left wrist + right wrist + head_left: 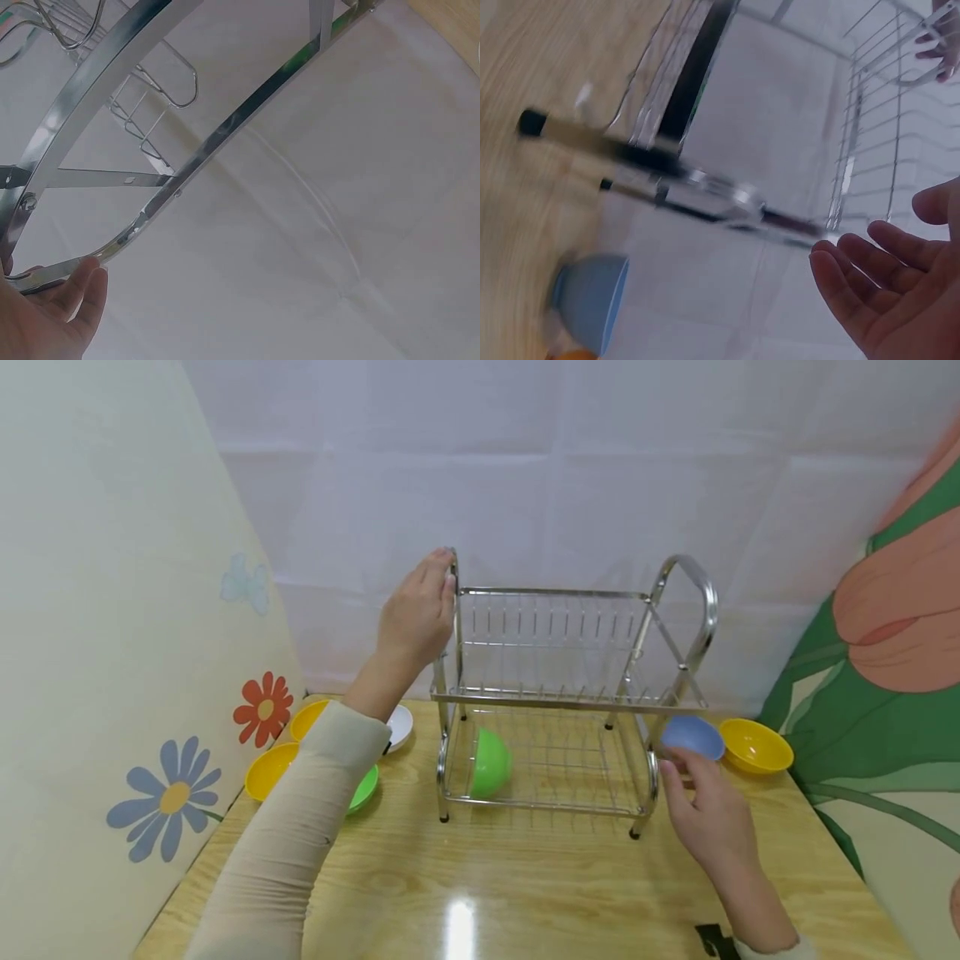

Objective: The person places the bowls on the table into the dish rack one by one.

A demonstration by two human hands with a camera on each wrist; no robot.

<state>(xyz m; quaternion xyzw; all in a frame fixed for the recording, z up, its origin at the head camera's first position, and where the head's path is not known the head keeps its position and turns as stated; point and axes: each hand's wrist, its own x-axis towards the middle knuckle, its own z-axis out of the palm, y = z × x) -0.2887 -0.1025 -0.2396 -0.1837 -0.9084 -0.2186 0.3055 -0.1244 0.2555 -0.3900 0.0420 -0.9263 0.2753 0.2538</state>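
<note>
A two-tier metal dish rack [562, 702] stands on the wooden table. My left hand [416, 618] is at the top of its left side frame; in the left wrist view the fingers [88, 296] and thumb hold the curved bar [127, 232]. Beside the rack's lower right post is my right hand [712, 814]. In the right wrist view this hand [907, 289] has loosely bent fingers and nothing in it. On the lower tier, toward the left, a green bowl [491, 764] rests on its side. The upper tier holds no dishes.
Right of the rack are a blue bowl [696, 737] and a yellow bowl [756, 747]. Partly behind my left arm stand two yellow bowls [268, 772], a white bowl [402, 727] and a green bowl [366, 790]. A white cloth backdrop [540, 485] hangs behind.
</note>
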